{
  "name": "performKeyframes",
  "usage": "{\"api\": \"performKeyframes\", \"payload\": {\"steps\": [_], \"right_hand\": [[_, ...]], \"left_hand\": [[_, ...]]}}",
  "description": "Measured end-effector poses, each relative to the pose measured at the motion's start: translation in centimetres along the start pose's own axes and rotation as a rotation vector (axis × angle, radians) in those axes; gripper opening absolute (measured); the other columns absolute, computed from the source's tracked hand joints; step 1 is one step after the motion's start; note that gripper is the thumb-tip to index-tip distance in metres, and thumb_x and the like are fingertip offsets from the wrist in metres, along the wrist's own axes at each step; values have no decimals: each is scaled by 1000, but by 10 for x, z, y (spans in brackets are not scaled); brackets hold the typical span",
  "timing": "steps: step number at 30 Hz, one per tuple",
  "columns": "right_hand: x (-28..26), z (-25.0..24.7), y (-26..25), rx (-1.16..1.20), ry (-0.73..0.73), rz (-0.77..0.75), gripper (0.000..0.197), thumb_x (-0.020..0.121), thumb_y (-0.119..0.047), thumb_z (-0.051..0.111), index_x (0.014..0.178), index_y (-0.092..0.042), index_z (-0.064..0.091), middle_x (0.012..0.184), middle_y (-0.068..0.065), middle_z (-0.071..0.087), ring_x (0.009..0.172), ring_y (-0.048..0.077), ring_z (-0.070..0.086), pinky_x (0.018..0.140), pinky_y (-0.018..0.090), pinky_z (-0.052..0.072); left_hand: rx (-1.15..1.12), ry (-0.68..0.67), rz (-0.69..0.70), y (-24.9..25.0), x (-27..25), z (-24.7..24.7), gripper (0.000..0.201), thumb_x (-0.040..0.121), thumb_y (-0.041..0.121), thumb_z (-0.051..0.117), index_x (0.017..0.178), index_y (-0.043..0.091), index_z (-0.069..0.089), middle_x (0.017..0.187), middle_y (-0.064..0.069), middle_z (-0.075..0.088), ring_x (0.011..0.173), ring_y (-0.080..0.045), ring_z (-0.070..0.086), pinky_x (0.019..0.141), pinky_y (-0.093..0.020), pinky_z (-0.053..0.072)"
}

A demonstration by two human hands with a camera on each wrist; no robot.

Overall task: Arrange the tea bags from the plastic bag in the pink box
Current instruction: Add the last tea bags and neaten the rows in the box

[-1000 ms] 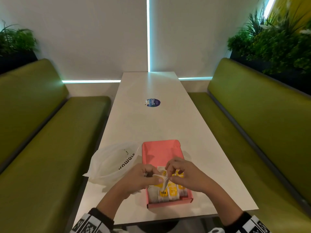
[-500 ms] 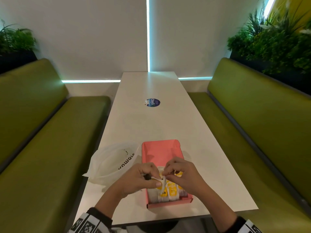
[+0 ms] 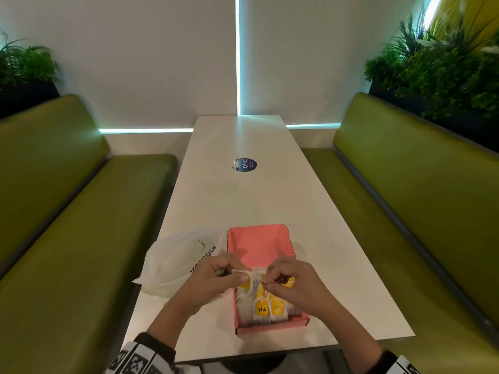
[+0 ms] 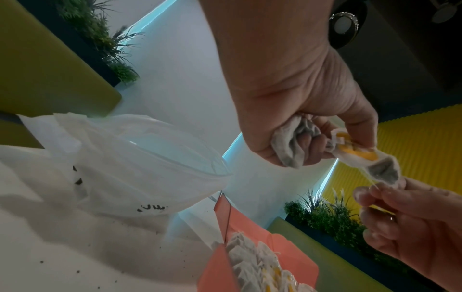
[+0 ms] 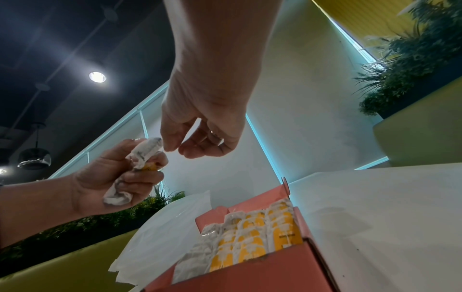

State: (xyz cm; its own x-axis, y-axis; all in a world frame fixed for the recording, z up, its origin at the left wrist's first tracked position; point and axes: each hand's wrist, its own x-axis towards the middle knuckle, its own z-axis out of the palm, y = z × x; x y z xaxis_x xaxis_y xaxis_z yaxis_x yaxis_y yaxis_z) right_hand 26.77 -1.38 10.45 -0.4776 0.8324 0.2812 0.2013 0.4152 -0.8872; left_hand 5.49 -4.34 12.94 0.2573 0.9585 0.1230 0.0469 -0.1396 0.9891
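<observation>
Both hands work a tea bag above the pink box.

The left hand (image 3: 216, 279) is curled tight around crumpled tea bags (image 4: 292, 142), one end sticking out toward the right hand (image 3: 291, 282), whose thumb and forefinger are nearly closed, pinching its string. The pink box (image 3: 256, 244), open on the counter (image 3: 243, 201), holds rows of white bags with yellow tags; their number is unclear. One plastic bag (image 3: 175, 260) lies just left of it.

Long white rectangular table (image 3: 243, 201) between two olive-green upholstered benches (image 3: 81, 225); white wall with cyan light strips (image 3: 238, 55); green planters (image 3: 437, 66) behind backrests.
</observation>
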Motion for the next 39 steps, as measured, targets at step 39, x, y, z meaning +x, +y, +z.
{"api": "performKeyframes", "payload": {"steps": [39], "right_hand": [[-1,2,-26,132,-194,355,28,89,-13,61,113,-27,56,87,-7,63,78,1,61,71,14,49]], "left_hand": [[123,-2,-275,2,3,13,5,84,12,69,81,8,68,47,11,47,43,-3,36,44,-14,31]]}}
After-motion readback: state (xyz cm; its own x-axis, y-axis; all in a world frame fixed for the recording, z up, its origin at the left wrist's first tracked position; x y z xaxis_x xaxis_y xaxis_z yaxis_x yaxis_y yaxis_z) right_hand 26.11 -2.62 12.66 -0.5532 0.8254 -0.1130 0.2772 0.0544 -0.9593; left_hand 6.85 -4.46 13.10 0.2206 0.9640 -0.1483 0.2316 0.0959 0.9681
